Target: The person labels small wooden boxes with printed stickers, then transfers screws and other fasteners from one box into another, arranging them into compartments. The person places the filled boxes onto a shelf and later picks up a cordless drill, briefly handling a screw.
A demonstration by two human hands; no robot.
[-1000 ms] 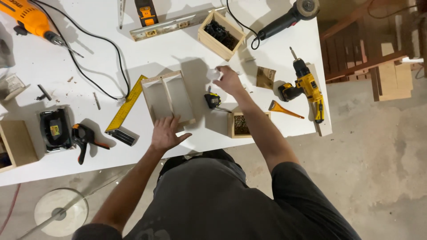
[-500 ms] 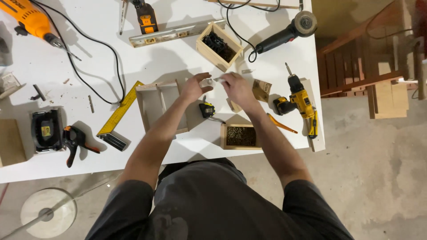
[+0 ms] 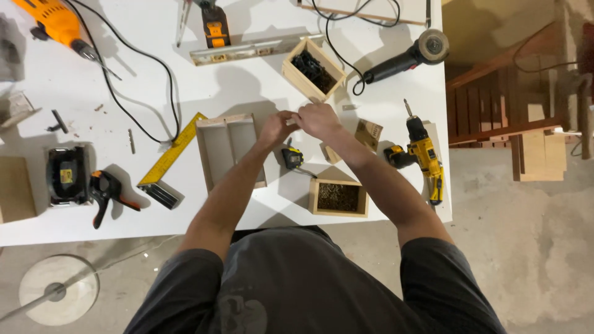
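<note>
My left hand (image 3: 276,128) and my right hand (image 3: 318,119) meet fingertip to fingertip above the middle of the white table (image 3: 185,93). Both pinch a small pale piece that the fingers almost entirely hide. Just left of and under my left hand lies an open wooden tray (image 3: 228,151) with a divider. A yellow and black tape measure (image 3: 292,158) lies on the table below my hands. A wooden box of dark screws (image 3: 314,69) stands just beyond my hands. A second wooden box of brownish screws (image 3: 337,198) sits by the front edge under my right forearm.
A yellow cordless drill (image 3: 424,154) lies at the right edge, with an angle grinder (image 3: 408,57) behind it. A yellow square (image 3: 170,154), a clamp (image 3: 105,193) and a black tool (image 3: 65,175) lie to the left. An orange corded drill (image 3: 52,21) and its cable lie far left. Wooden stairs (image 3: 513,117) stand to the right.
My left hand has lifted off the table near the tray and joined my right hand. Both hands have drawn together over the table's middle with the small piece.
</note>
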